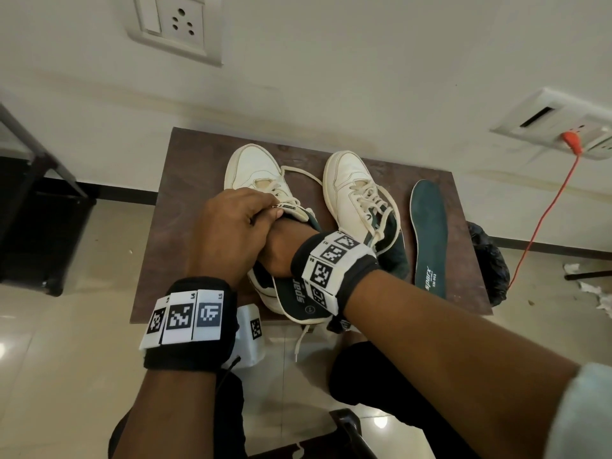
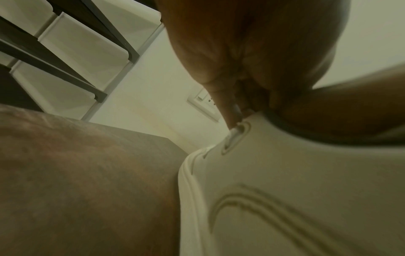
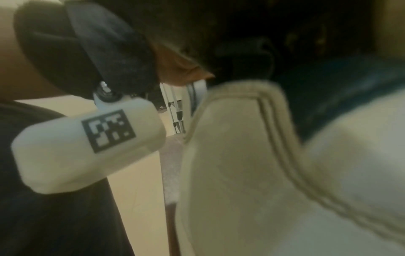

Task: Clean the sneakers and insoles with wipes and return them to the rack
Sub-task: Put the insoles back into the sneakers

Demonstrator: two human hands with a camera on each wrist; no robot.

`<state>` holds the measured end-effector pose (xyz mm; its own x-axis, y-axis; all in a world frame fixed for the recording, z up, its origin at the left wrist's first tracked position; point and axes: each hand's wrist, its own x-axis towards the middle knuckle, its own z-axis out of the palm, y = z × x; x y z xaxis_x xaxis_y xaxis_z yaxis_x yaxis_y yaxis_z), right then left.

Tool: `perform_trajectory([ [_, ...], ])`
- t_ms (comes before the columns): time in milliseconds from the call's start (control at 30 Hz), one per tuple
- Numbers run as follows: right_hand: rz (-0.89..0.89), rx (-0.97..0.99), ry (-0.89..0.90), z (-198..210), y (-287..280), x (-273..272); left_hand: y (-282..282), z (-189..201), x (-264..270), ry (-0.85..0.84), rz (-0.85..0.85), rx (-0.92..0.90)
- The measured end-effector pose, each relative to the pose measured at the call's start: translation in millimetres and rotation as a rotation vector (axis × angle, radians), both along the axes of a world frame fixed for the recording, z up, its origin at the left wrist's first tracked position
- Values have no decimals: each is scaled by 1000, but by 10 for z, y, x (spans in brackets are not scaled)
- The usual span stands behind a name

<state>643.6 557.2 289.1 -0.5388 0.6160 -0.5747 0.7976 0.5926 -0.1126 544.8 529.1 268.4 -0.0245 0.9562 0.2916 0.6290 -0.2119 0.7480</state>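
Observation:
Two white sneakers stand toes-away on a small brown table (image 1: 185, 200). My left hand (image 1: 231, 223) grips the tongue (image 1: 291, 207) of the left sneaker (image 1: 255, 167) and holds it up. My right hand (image 1: 281, 250) reaches into that shoe's opening, its fingers hidden inside. A dark green insole (image 1: 299, 301) sticks out over the heel under my right wrist. The right sneaker (image 1: 351, 177) stands alone with loose laces. A second green insole (image 1: 429, 240) lies flat at the table's right. The left wrist view shows the shoe's white side (image 2: 285, 190).
A dark shoe rack (image 1: 33, 210) stands on the floor at the left. A black bag (image 1: 486, 260) sits behind the table's right edge. An orange cable (image 1: 546, 220) runs from a wall socket to the floor, where crumpled white wipes (image 1: 592, 289) lie.

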Motion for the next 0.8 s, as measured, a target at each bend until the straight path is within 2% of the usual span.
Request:
perform_trajectory([
  [67, -74, -27, 47, 48, -63, 55, -18, -2, -3, -20, -6, 6],
  [133, -94, -27, 184, 86, -170, 148, -23, -4, 2, -43, -24, 7],
  [267, -150, 155, 334, 357, -601, 337, -12, -2, 43, -59, -36, -1],
  [367, -313, 208, 225, 612, -919, 371, -23, 20, 41, -29, -31, 3],
  [433, -370, 197, 172, 604, -1008, 366, -33, 32, 36, 7, -23, 13],
  [800, -264, 251, 175, 540, -715, 267, -27, 25, 45, 31, -19, 20],
])
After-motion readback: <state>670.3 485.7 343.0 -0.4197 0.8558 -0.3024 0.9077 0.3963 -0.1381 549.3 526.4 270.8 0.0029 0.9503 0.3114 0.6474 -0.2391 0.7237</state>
